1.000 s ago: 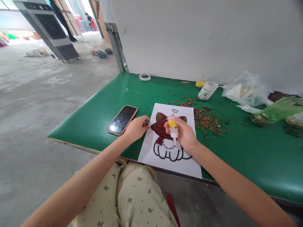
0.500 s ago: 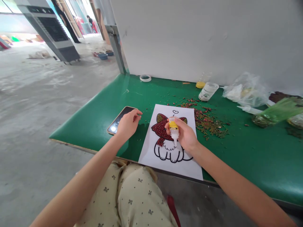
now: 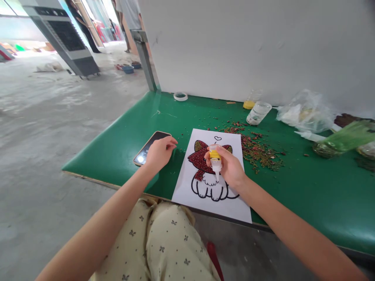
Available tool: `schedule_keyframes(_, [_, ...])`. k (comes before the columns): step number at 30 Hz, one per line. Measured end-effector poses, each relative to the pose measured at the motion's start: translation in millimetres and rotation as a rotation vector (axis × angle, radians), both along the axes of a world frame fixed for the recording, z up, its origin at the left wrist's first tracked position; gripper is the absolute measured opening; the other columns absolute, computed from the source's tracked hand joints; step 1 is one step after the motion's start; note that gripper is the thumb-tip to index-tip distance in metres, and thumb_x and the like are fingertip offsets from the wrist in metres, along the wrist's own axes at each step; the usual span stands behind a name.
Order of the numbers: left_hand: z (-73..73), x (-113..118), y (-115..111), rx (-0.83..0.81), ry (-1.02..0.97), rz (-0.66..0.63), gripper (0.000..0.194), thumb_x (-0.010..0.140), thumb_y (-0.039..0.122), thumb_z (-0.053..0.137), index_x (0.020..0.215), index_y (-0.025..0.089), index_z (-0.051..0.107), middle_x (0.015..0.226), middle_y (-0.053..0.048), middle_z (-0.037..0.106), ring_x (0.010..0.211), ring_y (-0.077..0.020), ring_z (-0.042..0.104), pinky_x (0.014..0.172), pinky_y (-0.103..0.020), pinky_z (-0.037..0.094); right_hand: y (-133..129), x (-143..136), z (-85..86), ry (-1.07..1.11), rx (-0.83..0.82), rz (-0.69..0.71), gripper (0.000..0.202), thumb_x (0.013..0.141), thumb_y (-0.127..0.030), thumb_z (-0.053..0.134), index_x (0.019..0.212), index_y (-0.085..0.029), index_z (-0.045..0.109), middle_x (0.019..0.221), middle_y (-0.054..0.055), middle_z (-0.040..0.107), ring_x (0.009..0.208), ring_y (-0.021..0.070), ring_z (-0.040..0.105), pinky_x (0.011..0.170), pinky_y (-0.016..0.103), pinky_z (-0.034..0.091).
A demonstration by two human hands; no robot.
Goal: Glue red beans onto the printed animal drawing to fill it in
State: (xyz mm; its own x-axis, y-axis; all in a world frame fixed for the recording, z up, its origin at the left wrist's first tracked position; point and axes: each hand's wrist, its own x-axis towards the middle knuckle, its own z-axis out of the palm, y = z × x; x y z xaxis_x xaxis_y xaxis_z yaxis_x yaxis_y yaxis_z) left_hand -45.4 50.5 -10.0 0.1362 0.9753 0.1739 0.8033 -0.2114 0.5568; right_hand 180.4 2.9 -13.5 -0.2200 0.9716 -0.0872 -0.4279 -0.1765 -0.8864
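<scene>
A white sheet (image 3: 187, 187) with a black-outlined cat drawing lies at the front edge of the green table (image 3: 117, 140). Red and green bits cover the cat's head; its lower body is bare white. Over the drawing, my right hand (image 3: 228, 164) grips a yellow-labelled glue bottle (image 3: 215, 158), its nozzle pointing down at the cat's chest. My left hand (image 3: 160, 152) hovers by the right side of a dark phone (image 3: 146, 150), left of the sheet, fingers loosely bent and apart, holding nothing.
Scattered red and green grains (image 3: 258, 152) lie right of the sheet. Behind stand a clear cup (image 3: 259, 113) and a tape ring (image 3: 180, 96). Plastic bags (image 3: 307, 111) and a green bag (image 3: 342, 138) sit at the right. An air cooler (image 3: 67, 37) and people are in the background.
Both hands hold nearly the same pose, with the bottle still over the chest. The view has shifted very slightly. A person in the background beside the wall shows more now.
</scene>
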Motion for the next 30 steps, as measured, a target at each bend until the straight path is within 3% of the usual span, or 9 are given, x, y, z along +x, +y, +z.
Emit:
schedule_keyframes(5, [-9.1,10.2,3.5,0.099,0.283,-0.065,0.018,0.079,0.015,0.051,0.087,0.019,0.066,0.100,-0.007,0.066,0.106,-0.0277,0.051,0.089,-0.039,0.041,-0.2,-0.6,0.4,0.005,-0.009,0.002,0.023,0.077,-0.041,0.060,0.086,-0.019,0.059,0.071,0.002,0.065,0.058,0.0133,0.056,0.051,0.025,0.036])
schedule_keyframes(10, [-10.8,13.4,5.5,0.085,0.291,-0.070,0.012,0.081,0.023,0.054,0.081,0.020,0.065,0.096,-0.008,0.063,0.106,-0.0287,0.047,0.092,-0.043,0.038,-0.7,-1.1,2.0,0.003,-0.014,0.003,0.023,0.076,-0.041,0.060,0.085,-0.019,0.059,0.071,0.002,0.065,0.058,0.0135,0.056,0.051,0.026,0.037])
schedule_keyframes(13, [-11.5,13.2,6.8,0.082,0.293,-0.079,0.011,0.080,0.020,0.053,0.077,0.019,0.063,0.096,-0.008,0.061,0.104,-0.0278,0.047,0.091,-0.042,0.038,-0.7,-0.9,2.3,-0.001,-0.012,0.003,0.023,0.076,-0.041,0.060,0.085,-0.019,0.059,0.071,0.002,0.065,0.057,0.0135,0.056,0.049,0.025,0.036])
schedule_keyframes(19, [-9.7,9.2,12.5,0.057,0.055,-0.094,0.014,0.081,0.020,0.047,0.072,0.017,0.058,0.085,-0.006,0.062,0.091,-0.0222,0.052,0.089,-0.037,0.038,-0.3,-0.7,1.8,0.011,-0.014,0.000,0.023,0.076,-0.041,0.061,0.085,-0.019,0.060,0.070,0.001,0.065,0.057,0.0132,0.056,0.050,0.025,0.036])
schedule_keyframes(24, [-3.7,1.1,14.0,-0.017,-0.368,0.137,0.023,0.083,0.032,0.043,0.076,0.018,0.059,0.082,-0.004,0.062,0.079,-0.0189,0.055,0.074,-0.031,0.042,-0.4,-0.9,1.4,0.023,-0.008,0.010,0.023,0.076,-0.040,0.061,0.085,-0.019,0.060,0.070,0.001,0.064,0.058,0.0125,0.057,0.052,0.025,0.038])
schedule_keyframes(26, [-2.2,-1.6,13.9,0.022,-0.357,0.180,0.023,0.082,0.032,0.044,0.071,0.018,0.060,0.079,-0.003,0.063,0.080,-0.0193,0.055,0.076,-0.031,0.041,-0.1,-1.1,1.0,0.020,-0.014,0.006,0.023,0.076,-0.040,0.061,0.085,-0.019,0.060,0.070,0.001,0.065,0.058,0.0125,0.057,0.052,0.025,0.039])
schedule_keyframes(30, [-1.8,-3.7,12.7,0.034,-0.316,0.083,0.016,0.076,0.031,0.053,0.070,0.018,0.061,0.085,-0.004,0.064,0.084,-0.0195,0.056,0.079,-0.032,0.040,0.7,-1.0,0.4,0.020,-0.015,0.007,0.023,0.076,-0.040,0.061,0.085,-0.018,0.060,0.070,0.001,0.065,0.057,0.0127,0.057,0.050,0.024,0.038])
